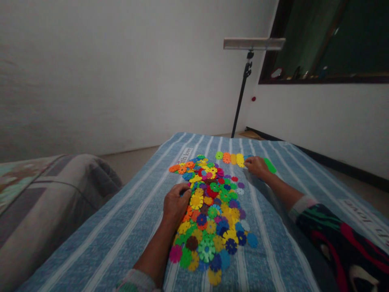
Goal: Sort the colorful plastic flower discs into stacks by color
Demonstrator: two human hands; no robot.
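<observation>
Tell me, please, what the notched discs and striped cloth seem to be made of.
Discs: probably plastic, smooth, given their bright, even colours and clean-cut notches. Cloth: matte woven fabric, from its mottled blue and soft drape; the fibre is unclear.

I take this for a room in a home: my view shows a blue striped cloth (139, 202) lettered "love" at 6 o'clock, fabric-draped furniture (75, 194) at 8, a pale wall (121, 73) at 10 and a dark-framed window (328, 40) at 2.
</observation>
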